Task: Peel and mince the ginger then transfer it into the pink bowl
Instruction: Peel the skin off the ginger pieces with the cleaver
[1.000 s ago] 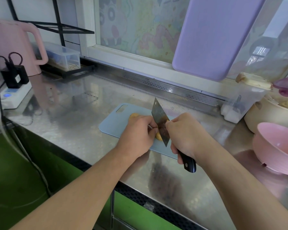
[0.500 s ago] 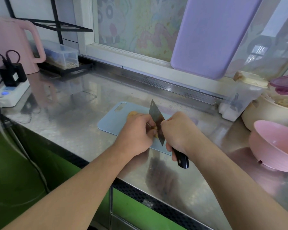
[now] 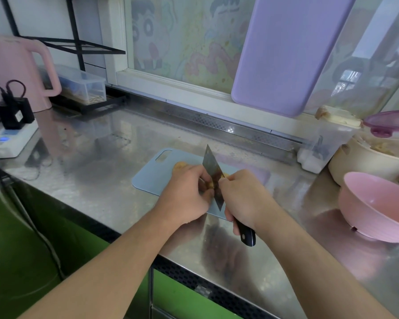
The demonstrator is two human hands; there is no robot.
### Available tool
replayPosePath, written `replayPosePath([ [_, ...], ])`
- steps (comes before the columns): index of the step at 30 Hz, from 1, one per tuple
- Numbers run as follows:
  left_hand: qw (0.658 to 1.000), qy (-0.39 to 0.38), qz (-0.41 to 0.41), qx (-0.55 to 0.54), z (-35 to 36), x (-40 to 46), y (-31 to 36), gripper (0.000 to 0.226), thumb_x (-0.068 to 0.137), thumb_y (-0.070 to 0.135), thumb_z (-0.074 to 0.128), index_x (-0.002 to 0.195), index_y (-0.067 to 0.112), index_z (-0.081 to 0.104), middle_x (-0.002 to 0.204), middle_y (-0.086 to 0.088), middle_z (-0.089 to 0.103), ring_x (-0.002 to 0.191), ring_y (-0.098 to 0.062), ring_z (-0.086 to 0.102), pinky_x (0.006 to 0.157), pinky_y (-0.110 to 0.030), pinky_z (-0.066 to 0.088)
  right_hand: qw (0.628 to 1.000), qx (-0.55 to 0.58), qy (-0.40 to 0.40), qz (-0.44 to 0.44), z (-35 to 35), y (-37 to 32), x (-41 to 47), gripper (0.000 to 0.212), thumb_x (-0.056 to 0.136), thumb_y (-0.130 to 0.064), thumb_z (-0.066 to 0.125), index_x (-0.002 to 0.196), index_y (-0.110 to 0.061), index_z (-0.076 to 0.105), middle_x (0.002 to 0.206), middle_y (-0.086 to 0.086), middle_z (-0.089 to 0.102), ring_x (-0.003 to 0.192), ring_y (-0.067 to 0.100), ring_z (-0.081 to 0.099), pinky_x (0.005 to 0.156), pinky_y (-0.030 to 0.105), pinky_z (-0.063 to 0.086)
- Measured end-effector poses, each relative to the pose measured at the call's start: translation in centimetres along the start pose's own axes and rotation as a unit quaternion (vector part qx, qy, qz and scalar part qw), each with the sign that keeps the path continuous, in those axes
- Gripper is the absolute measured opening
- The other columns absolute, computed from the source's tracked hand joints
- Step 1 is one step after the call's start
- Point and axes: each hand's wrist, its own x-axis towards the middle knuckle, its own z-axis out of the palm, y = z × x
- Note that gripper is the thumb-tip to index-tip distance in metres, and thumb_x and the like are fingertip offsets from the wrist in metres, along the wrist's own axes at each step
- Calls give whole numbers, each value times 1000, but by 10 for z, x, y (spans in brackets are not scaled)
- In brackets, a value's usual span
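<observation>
A pale blue cutting board (image 3: 152,178) lies on the steel counter. My left hand (image 3: 187,194) grips a yellow piece of ginger (image 3: 210,185) over the board, mostly hidden by the fingers. My right hand (image 3: 242,199) grips a cleaver (image 3: 213,173) by its black handle, blade tilted up against the ginger between the two hands. Another ginger bit (image 3: 179,166) lies on the board beyond my left hand. The pink bowl (image 3: 378,206) stands at the right, with nothing visible inside.
A cream pot (image 3: 364,162) with a purple lid and a clear container (image 3: 325,143) stand behind the bowl. A purple board (image 3: 286,54) leans on the window. At the left are a pink kettle (image 3: 16,72), a power strip (image 3: 12,141) with cables, and a clear box (image 3: 83,86).
The hands and cleaver hold nearly the same pose; the blade has shifted slightly along the ginger. The camera view has moved a little.
</observation>
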Motion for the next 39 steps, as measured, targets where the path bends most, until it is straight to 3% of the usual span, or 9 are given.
replayPosePath([
  [4, 1000, 0, 0, -5, 1, 1, -2, 17, 85, 17, 76, 87, 28, 63, 92, 16, 53, 94, -4, 56, 79, -24, 49, 996, 85, -35, 12, -4, 0, -7, 21, 95, -9, 38, 85, -1, 56, 49, 17, 54, 27, 24, 46, 43, 24, 41],
  [9, 1000, -1, -2, -4, 1, 2, -3, 19, 85, 17, 75, 86, 30, 62, 92, 16, 54, 93, 1, 54, 73, -13, 43, 992, 114, -41, 27, -10, 0, -10, 26, 94, -10, 41, 72, -1, 51, 43, 18, 49, 26, 24, 42, 41, 24, 38],
  [13, 1000, -2, -9, -6, 1, 2, -3, 17, 85, 17, 75, 86, 29, 63, 93, 17, 53, 88, 0, 59, 76, -22, 51, 990, 133, -41, 23, -14, 2, -12, 32, 97, -12, 42, 67, -1, 49, 44, 19, 48, 27, 24, 40, 42, 25, 37],
  [19, 999, -12, -25, -25, 0, 0, -1, 15, 88, 19, 75, 89, 29, 63, 85, 19, 60, 84, 13, 58, 59, -12, 43, 989, 143, -19, 10, -23, 5, -14, 42, 97, -17, 44, 59, -1, 51, 46, 21, 47, 28, 24, 40, 42, 25, 35],
  [24, 999, -27, -30, -27, -2, -2, 1, 20, 81, 26, 78, 91, 33, 62, 97, 19, 57, 92, 4, 61, 80, -25, 55, 988, 156, -9, 6, -29, 9, -18, 40, 98, -17, 44, 61, -3, 49, 45, 19, 46, 30, 25, 40, 43, 27, 35],
  [26, 998, -40, -43, -24, -3, -3, 4, 24, 79, 30, 79, 93, 35, 60, 97, 17, 58, 98, 4, 57, 77, -30, 59, 988, 155, -9, 11, -29, 12, -18, 46, 101, -19, 44, 57, -5, 48, 42, 16, 46, 30, 25, 40, 43, 28, 34],
  [30, 995, -69, -64, -27, -5, -3, 7, 33, 79, 32, 80, 101, 38, 55, 96, 15, 59, 96, 2, 57, 64, -25, 59, 985, 169, -16, 11, -27, 14, -17, 47, 102, -20, 43, 57, -5, 46, 40, 13, 44, 29, 25, 39, 45, 30, 33],
  [35, 995, -80, -63, -12, -5, -3, 6, 43, 81, 37, 80, 112, 42, 50, 100, 17, 60, 93, 7, 58, 79, -23, 52, 985, 169, -23, 4, -27, 18, -14, 51, 103, -18, 43, 54, -6, 46, 40, 14, 44, 28, 25, 39, 41, 25, 33],
  [39, 994, -82, -67, -8, -5, -2, 4, 46, 83, 40, 82, 117, 43, 51, 102, 18, 61, 95, 4, 60, 85, -32, 57, 986, 166, -25, 10, -23, 22, -12, 45, 101, -16, 42, 58, -5, 47, 44, 17, 46, 29, 25, 40, 41, 25, 34],
])
